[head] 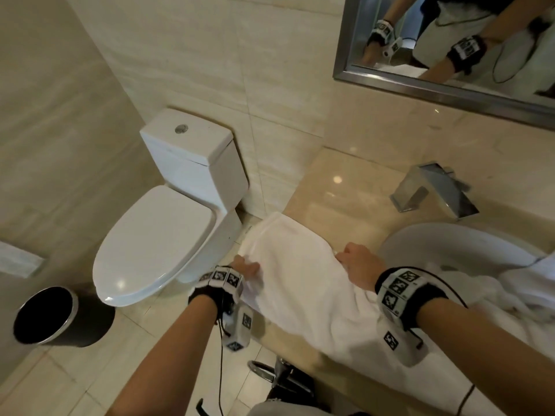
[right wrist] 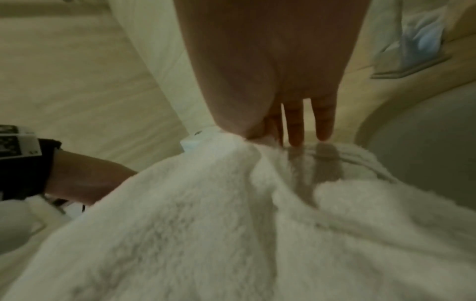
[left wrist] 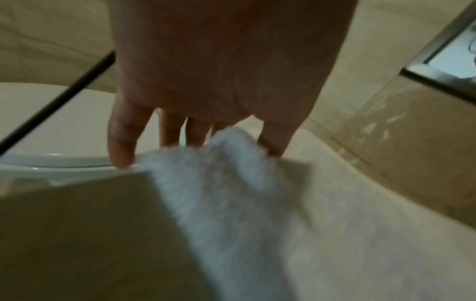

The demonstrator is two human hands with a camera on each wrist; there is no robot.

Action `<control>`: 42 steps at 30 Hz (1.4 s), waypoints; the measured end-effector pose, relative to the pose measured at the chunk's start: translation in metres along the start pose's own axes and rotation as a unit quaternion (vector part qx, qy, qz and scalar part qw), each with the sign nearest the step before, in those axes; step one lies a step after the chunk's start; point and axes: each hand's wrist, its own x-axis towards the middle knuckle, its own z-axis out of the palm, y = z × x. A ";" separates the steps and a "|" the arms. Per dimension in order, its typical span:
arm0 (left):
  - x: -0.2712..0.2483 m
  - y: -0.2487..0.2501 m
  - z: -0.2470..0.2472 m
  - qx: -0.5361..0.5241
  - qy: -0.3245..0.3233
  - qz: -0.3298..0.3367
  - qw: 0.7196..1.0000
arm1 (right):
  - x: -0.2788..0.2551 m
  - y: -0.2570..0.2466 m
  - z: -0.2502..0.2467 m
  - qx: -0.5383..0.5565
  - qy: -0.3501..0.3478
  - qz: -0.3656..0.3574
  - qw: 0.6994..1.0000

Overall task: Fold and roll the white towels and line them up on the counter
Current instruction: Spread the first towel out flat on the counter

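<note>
A white towel (head: 303, 283) lies spread over the left end of the beige counter (head: 345, 193), with its near part hanging over the front edge. My left hand (head: 244, 267) pinches the towel's left edge (left wrist: 226, 150) between thumb and fingers. My right hand (head: 356, 261) pinches the towel's right edge (right wrist: 247, 146) with thumb and forefinger, while its other fingers (right wrist: 295, 126) point straight down. More white towels (head: 492, 292) lie crumpled in the sink basin to the right.
A white toilet (head: 162, 229) stands left of the counter, and a black bin (head: 51, 316) sits on the floor beyond it. A chrome faucet (head: 435, 190) and the sink rim (head: 450, 235) are on the right. A framed mirror (head: 444, 94) hangs above.
</note>
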 end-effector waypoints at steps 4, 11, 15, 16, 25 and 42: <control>0.004 -0.007 0.000 -0.058 0.021 0.003 0.998 | 0.014 -0.008 0.010 -0.009 0.053 -0.033 0.998; -0.008 0.047 -0.004 0.079 0.153 0.233 0.957 | 0.028 -0.016 0.004 0.022 0.013 -0.046 0.999; -0.001 0.085 0.006 0.281 0.084 0.344 0.892 | 0.021 -0.025 -0.007 -0.015 0.012 -0.059 0.998; 0.000 0.092 0.009 0.325 0.076 0.346 0.877 | 0.019 -0.026 -0.008 -0.025 0.010 -0.060 0.998; -0.011 0.092 -0.001 0.441 0.188 0.347 0.806 | 0.016 -0.019 -0.008 -0.067 -0.001 -0.031 0.997; -0.019 0.046 0.001 0.357 0.058 0.296 0.884 | 0.073 -0.078 -0.025 -0.166 0.078 -0.135 0.974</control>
